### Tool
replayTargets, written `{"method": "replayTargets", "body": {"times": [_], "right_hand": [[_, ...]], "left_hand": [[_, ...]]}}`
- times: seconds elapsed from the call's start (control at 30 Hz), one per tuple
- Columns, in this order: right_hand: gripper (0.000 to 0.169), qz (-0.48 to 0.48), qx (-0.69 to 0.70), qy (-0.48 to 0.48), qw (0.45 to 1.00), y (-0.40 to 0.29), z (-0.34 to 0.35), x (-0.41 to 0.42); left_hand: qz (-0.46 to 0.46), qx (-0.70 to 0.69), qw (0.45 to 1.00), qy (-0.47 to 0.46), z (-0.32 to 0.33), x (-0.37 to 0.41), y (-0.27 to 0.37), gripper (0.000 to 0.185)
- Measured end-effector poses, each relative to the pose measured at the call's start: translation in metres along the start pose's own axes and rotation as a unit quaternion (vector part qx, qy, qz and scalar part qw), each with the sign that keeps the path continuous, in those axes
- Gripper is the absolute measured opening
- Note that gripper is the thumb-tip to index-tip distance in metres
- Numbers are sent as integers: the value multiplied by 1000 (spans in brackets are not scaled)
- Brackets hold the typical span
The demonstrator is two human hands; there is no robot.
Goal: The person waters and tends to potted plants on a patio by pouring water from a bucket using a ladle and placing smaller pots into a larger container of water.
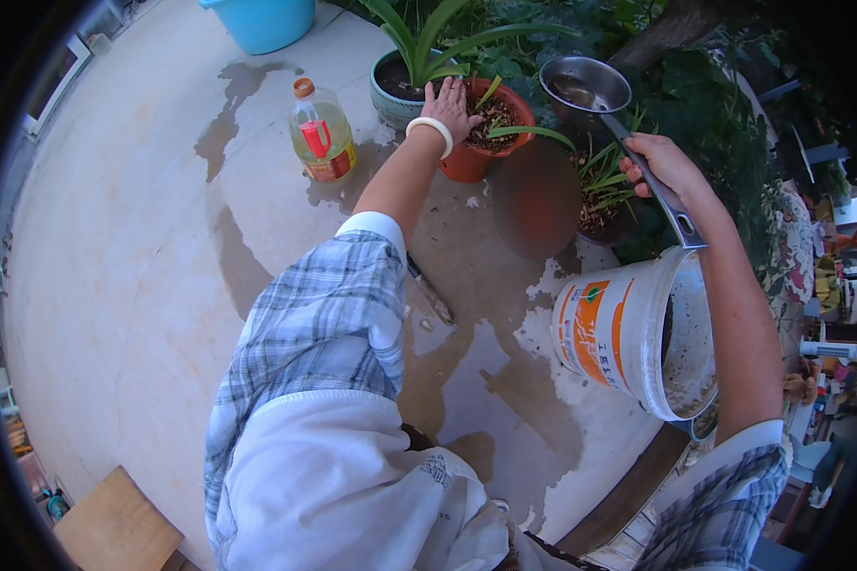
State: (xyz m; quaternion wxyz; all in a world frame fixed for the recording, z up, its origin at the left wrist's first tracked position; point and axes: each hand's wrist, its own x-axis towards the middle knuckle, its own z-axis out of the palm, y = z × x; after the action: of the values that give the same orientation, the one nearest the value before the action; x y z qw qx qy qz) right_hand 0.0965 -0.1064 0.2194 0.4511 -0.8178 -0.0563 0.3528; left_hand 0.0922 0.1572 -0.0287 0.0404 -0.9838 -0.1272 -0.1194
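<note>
My right hand grips the handle of a metal dipper, whose round bowl hangs to the right of the pots with a little brownish contents in it. My left hand reaches over an orange-brown flowerpot, fingers spread at its left rim and holding nothing that I can see. This pot contains wood-chip-like mulch and a few strap leaves. Beside it stands a glazed green pot with a long-leaved plant. Another potted plant grows below the dipper. A blurred oval hides something reddish between the pots.
A plastic bottle of pale liquid stands left of the pots. On the wet concrete lies a dark-handled tool. A white bucket is under my right forearm. A blue tub and a board are farther off.
</note>
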Motion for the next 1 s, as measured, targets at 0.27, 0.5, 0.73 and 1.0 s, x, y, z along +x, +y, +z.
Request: {"method": "replayTargets", "body": {"times": [0.27, 0.5, 0.73, 1.0], "right_hand": [[10, -12, -69, 35, 997, 0, 21, 34], [11, -31, -149, 63, 986, 0, 37, 67], [11, -25, -163, 88, 982, -6, 38, 71], [9, 14, -88, 45, 995, 1, 12, 41]], "left_hand": [[132, -72, 980, -129, -1, 15, -8, 56], [57, -58, 997, -16, 15, 15, -10, 58], [116, -55, 988, -87, 5, 22, -5, 52], [110, -19, 991, -76, -20, -22, 6, 68]]}}
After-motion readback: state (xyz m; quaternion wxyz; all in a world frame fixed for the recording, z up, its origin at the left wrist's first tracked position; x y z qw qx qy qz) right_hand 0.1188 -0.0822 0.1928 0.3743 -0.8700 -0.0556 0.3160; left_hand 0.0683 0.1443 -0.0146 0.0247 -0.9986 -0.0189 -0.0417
